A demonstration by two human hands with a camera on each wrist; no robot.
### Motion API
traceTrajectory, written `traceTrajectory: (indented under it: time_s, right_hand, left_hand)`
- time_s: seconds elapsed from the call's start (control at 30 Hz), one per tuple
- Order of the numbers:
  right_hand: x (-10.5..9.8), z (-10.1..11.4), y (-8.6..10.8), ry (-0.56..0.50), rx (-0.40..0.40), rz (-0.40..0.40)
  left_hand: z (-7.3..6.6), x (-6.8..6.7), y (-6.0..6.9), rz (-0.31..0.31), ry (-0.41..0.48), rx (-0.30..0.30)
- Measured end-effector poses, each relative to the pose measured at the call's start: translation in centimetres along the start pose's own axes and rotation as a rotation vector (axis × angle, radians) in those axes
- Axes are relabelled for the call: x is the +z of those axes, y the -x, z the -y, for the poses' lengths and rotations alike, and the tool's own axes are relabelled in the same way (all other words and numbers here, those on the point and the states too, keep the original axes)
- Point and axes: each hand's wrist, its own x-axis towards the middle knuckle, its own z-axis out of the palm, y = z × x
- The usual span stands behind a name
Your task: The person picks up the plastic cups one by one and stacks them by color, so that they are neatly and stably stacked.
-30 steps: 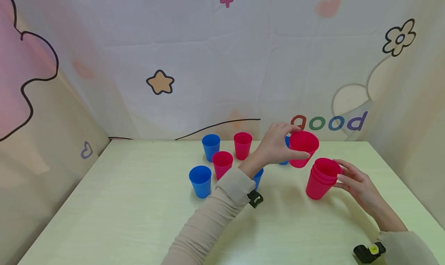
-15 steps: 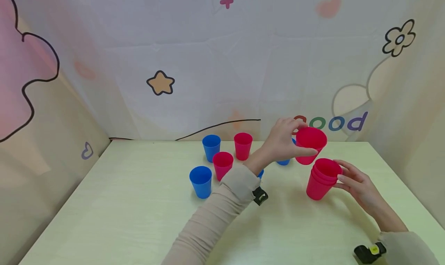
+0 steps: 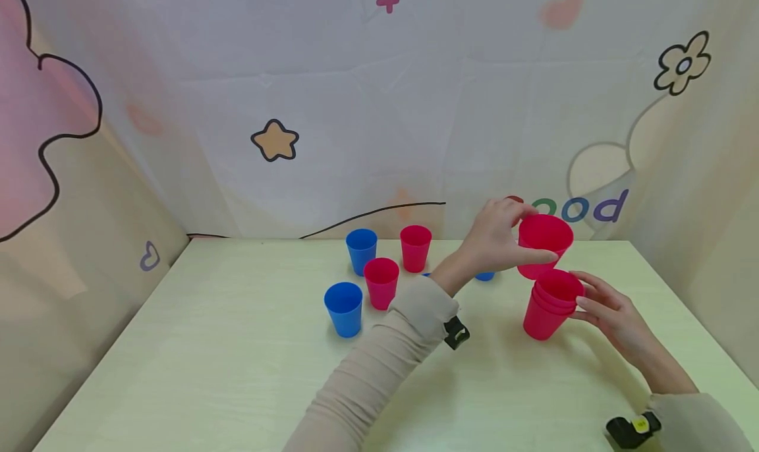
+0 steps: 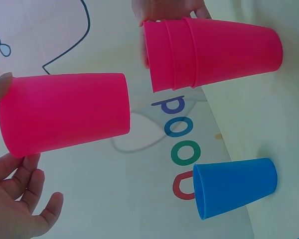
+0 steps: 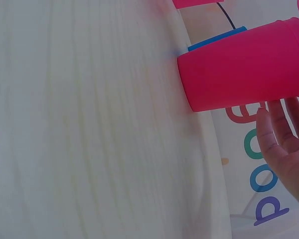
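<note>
My left hand [image 3: 495, 241] pinches a single pink-red cup [image 3: 544, 236] between thumb and fingers, above and behind the stack. In the left wrist view that cup [image 4: 65, 113] is apart from the nested stack [image 4: 214, 55], whose rims show three cups. The stack [image 3: 545, 313] stands on the table near its right side. My right hand [image 3: 617, 320] holds the stack by its right side near the rims. In the right wrist view its fingers [image 5: 279, 124] touch the wall of the stack [image 5: 244, 67].
Left of my left forearm stand a blue cup [image 3: 343, 310], another blue cup [image 3: 361, 251], a red cup [image 3: 381, 284] and another red cup [image 3: 416, 248]. Partly hidden behind that arm is a blue cup [image 3: 485, 276]. A printed cloth [image 3: 356, 109] hangs behind the table [image 3: 207, 346].
My left hand has moved right with its red cup, from beside the stack to over its back edge. The right hand and the stack have stayed in place.
</note>
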Motion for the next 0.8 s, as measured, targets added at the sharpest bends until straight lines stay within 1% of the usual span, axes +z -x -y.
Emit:
traceTrajectory:
  time_s: [0.1,0.33,0.53,0.8]
  right_hand:
    - [0.0,0.0,0.0,-0.01,-0.005,0.006]
    - [0.0,0.0,-0.1,-0.014,-0.009,0.015]
    - [0.1,0.1,-0.2,-0.013,-0.003,0.019]
    - [0.1,0.1,-0.1,-0.017,0.003,0.012]
  left_hand:
    - [-0.2,0.1,-0.2,0.006,0.008,-0.013]
    - [-0.6,0.4,-0.3,-0.002,0.088,-0.044]
    - [-0.8,0.6,-0.5,-0.01,0.101,-0.059]
    - [-0.8,1.5,-0.7,-0.006,0.132,-0.065]
